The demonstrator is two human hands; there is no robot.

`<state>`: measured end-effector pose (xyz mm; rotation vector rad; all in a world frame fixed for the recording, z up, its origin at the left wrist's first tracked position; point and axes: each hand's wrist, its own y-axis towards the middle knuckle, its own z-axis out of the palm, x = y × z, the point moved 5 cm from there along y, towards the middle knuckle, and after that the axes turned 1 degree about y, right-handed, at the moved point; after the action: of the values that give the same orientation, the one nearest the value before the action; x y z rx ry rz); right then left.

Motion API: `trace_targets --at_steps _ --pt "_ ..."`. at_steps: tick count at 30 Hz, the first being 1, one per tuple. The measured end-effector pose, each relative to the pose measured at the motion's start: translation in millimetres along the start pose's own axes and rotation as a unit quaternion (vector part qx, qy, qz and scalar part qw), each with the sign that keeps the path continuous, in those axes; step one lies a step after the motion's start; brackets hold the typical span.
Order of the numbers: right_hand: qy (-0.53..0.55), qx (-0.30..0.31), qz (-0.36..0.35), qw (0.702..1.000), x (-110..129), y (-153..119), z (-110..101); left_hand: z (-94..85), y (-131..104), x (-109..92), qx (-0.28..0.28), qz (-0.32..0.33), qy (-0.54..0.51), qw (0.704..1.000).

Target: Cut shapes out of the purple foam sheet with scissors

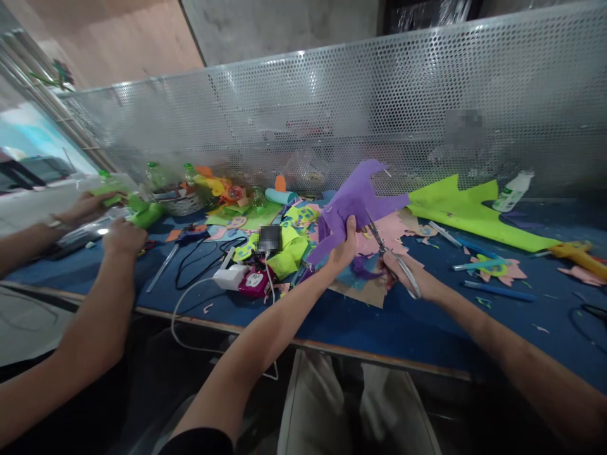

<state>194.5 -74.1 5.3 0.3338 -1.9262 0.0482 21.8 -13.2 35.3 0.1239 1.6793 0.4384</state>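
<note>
My left hand (347,245) grips a large purple sheet (349,203) with jagged cut edges, thumb on its face, raised above the table. A pair of scissors (382,243) is in my right hand (403,273), fingers wrapped in the handles. The blades point up and left, against the lower right part of the sheet. Just below the scissors hangs or lies a curled purple scrap (365,268); I cannot tell whether it is still joined. Pink scraps (393,232) and a piece of brown cardboard (358,292) lie under my hands.
A lime-green sheet (474,212), white bottle (515,191), blue pens (497,291) and yellow glue gun (581,256) are at right. Left of me are a magenta box (255,282), white adapter (231,277) and cables. A co-worker's hands (124,237) handle green pieces. Perforated metal panel (332,107) stands behind.
</note>
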Motion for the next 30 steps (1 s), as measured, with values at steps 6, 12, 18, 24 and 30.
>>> trace_targets --at_steps 6,12,18,24,30 --pt "-0.034 -0.039 -0.032 0.998 -4.6 0.9 -7.7 5.8 -6.1 -13.3 0.039 0.067 0.007 0.997" --pt "-0.024 -0.048 -0.056 0.997 -6.4 5.3 -11.3 12.1 -14.6 -25.0 0.07 0.08 -0.043 0.993" --pt "-0.08 -0.047 -0.072 0.993 8.4 1.8 -10.1 11.8 -18.2 -29.2 0.061 0.046 -0.047 0.996" --pt "-0.058 -0.07 -0.062 0.994 9.0 0.0 -12.0 11.5 -21.0 -30.8 0.082 0.061 -0.017 0.995" --pt "-0.036 -0.083 -0.036 0.995 5.5 1.2 -12.2 9.4 -21.9 -29.3 0.075 0.069 0.004 0.995"
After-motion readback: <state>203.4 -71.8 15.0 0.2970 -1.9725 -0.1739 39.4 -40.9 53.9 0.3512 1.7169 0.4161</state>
